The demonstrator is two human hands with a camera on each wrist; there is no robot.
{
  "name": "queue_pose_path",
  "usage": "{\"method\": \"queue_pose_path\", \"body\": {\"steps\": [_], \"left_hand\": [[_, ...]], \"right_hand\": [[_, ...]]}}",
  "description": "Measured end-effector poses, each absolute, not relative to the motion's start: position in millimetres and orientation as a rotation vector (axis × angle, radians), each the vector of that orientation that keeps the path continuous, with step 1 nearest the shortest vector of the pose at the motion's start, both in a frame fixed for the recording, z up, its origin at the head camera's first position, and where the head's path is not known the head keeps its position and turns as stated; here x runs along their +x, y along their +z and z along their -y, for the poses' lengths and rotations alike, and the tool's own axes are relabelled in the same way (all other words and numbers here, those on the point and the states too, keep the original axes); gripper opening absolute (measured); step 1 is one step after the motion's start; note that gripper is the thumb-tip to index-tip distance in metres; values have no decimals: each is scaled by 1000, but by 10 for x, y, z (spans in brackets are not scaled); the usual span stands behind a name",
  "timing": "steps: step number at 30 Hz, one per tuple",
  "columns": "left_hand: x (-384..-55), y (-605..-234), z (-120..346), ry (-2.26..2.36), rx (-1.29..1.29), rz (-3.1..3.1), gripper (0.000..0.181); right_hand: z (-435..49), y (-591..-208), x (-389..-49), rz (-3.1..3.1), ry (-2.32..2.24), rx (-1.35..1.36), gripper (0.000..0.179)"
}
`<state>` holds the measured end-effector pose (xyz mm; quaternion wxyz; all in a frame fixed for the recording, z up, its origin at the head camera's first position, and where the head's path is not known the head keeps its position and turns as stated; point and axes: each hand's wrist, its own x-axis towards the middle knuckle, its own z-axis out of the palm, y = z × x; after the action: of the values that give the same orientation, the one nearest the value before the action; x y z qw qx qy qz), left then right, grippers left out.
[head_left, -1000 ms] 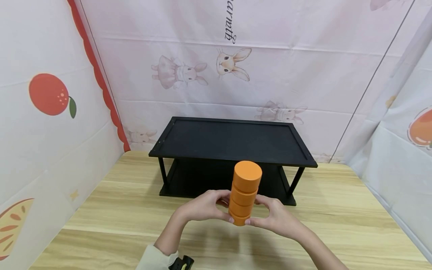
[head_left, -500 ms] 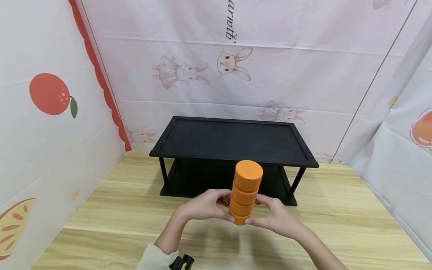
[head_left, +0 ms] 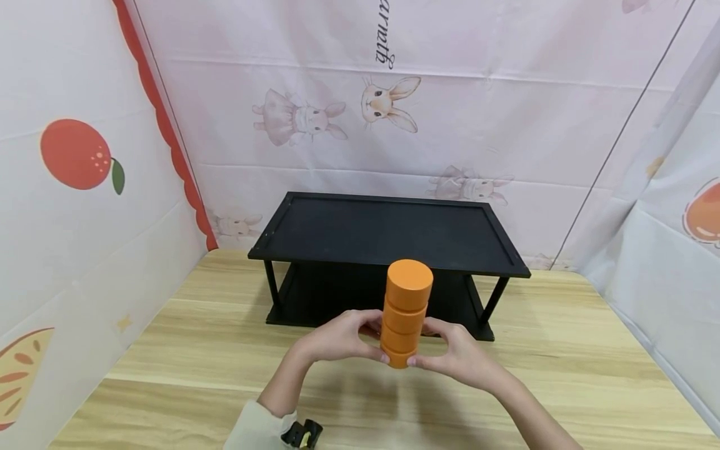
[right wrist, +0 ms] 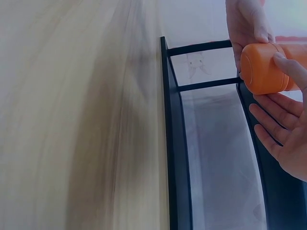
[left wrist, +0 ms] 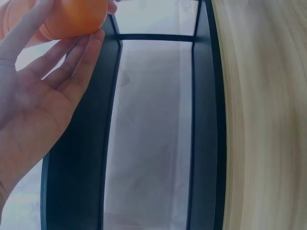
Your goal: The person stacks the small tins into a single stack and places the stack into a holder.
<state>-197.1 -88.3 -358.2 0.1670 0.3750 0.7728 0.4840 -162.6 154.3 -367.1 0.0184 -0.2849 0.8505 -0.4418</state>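
An orange cylinder (head_left: 406,315) with a flat top and several grooves round its side is held in front of the black two-tier rack (head_left: 388,234), leaning slightly. From the left, my left hand (head_left: 340,337) grips its lower part between thumb and fingers. My right hand (head_left: 464,358) grips the same lower part from the right, its thumb close to the left one. In the left wrist view the left fingers (left wrist: 86,60) lie along the cylinder's underside. The right wrist view shows the cylinder's round base (right wrist: 256,69) with both hands around it.
The rack stands at the back of the light wooden table (head_left: 185,375), its lower shelf (head_left: 337,294) partly behind the hands and cylinder. A pink printed cloth (head_left: 506,125) hangs behind it. White printed cloths (head_left: 140,219) line both sides.
Both hands and the orange cylinder have shifted slightly up in the head view, and a little left over the last half second. The grip looks the same.
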Motion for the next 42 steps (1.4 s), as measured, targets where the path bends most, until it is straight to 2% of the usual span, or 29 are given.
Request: {"method": "queue_pose_path", "body": {"steps": [42], "left_hand": [[-2079, -3477, 899, 1387, 1063, -2208, 47]], "right_hand": [[-1525, -3566, -1746, -2688, -1357, -916, 48]]}}
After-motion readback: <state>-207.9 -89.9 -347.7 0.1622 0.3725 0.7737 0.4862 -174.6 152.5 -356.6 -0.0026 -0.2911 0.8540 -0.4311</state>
